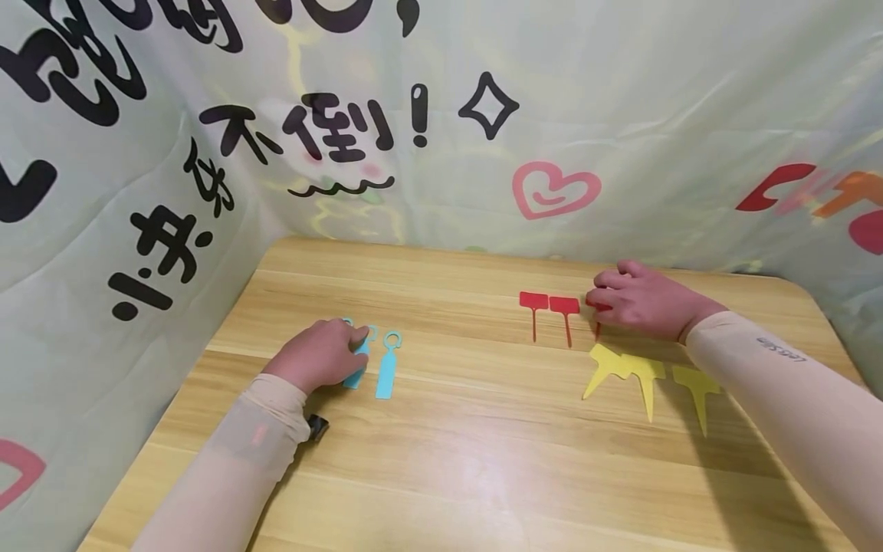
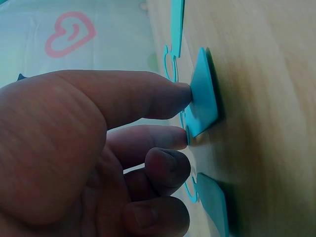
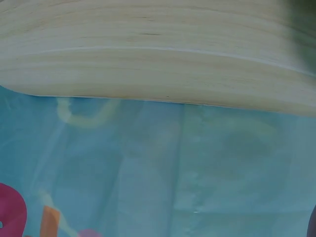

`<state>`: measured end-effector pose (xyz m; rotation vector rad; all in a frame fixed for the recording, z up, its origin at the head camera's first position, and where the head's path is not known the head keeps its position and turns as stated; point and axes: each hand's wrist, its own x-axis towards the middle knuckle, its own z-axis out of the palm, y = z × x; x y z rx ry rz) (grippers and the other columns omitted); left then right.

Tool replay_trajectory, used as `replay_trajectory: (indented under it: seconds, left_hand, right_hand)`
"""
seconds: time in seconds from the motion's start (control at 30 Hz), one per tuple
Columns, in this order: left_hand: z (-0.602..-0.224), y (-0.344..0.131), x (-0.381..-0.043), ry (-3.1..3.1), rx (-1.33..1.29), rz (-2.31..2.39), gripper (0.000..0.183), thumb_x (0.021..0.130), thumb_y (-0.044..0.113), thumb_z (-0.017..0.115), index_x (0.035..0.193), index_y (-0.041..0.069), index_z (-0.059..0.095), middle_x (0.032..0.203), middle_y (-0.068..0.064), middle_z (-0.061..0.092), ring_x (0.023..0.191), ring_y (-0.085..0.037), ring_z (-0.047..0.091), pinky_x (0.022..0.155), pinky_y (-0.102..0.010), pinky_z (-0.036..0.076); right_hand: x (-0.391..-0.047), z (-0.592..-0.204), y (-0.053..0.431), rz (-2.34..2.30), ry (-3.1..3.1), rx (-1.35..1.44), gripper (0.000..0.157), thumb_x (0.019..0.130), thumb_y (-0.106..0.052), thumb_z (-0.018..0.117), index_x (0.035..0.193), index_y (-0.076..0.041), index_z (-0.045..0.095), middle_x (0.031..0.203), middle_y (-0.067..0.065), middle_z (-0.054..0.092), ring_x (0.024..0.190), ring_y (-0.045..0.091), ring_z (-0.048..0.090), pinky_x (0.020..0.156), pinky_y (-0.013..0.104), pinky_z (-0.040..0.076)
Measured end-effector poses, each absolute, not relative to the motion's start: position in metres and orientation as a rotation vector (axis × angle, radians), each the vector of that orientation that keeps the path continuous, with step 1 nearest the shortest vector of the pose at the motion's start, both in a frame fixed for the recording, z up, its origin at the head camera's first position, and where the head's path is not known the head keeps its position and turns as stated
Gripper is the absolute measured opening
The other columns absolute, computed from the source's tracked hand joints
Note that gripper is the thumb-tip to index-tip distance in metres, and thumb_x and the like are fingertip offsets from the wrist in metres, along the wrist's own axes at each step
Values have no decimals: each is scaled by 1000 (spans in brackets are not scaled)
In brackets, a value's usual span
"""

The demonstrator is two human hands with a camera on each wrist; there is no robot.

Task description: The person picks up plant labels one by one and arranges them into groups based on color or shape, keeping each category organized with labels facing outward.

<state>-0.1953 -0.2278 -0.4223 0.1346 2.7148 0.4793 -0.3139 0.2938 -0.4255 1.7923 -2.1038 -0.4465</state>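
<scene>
With thumb and index finger, my left hand [image 1: 317, 356] pinches the middle of three light-blue hook-topped plastic tags [image 1: 355, 378]. That tag's flat body [image 2: 203, 101] shows beyond the thumb in the left wrist view. Right of it lies another blue tag [image 1: 386, 376]; the leftmost is mostly covered by the hand in the head view. At the far right, my right hand [image 1: 641, 300] has bent fingers on a red T-shaped plant label [image 1: 597, 330], partly hiding it. Two more red labels [image 1: 566, 307] lie just left of it. The right wrist view misses this contact.
Yellow T-shaped labels [image 1: 645, 372] lie in front of the red ones, below the right forearm. The wooden table [image 1: 448, 468] meets a printed cloth [image 1: 441, 207] at its back and left edges. A small black object [image 1: 317, 427] is at the left wrist.
</scene>
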Motion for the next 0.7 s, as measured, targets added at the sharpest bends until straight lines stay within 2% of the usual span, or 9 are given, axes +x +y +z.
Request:
replay_trajectory:
  seconds: [0.03,0.13,0.27,0.57,0.7]
  left_hand:
    - [-422,-228,-195,2716,136,474,46,94,25,59,139,17,66,154,-13,49,135,-34,50,62,-34,41]
    - [-422,-228,-195,2714,133,466,57,95,25,59,150,16,53,155,-21,46,133,-33,50,63,-34,41]
    - [-422,-228,-195,2710,129,472,57,95,25,60,151,16,52,156,-22,44,127,-32,52,61,-34,41]
    - [-422,-228,-195,2715,128,472,57,94,25,60,150,16,54,154,-20,47,130,-31,51,63,-34,41]
    - [-422,-228,-194,2733,128,471,56,93,24,61,149,17,56,151,-18,51,121,-28,54,64,-34,42]
  right_hand:
    - [-314,-426,294,-448,-2093,1793,46,61,4,95,100,-16,78,106,7,63,101,33,53,77,49,39]
    - [-314,-426,294,-442,-2068,1799,50,60,6,94,102,-15,78,109,7,64,100,33,53,77,51,41]
    - [-314,-427,295,-435,-2061,1796,49,60,9,93,102,-13,78,111,8,63,100,34,53,77,52,42]
    - [-314,-429,294,-432,-2062,1785,46,61,8,93,101,-11,78,111,9,62,101,35,55,77,51,43]
    - [-314,-431,294,-416,-2075,1773,46,61,9,93,100,-10,79,111,9,63,101,35,55,76,50,42]
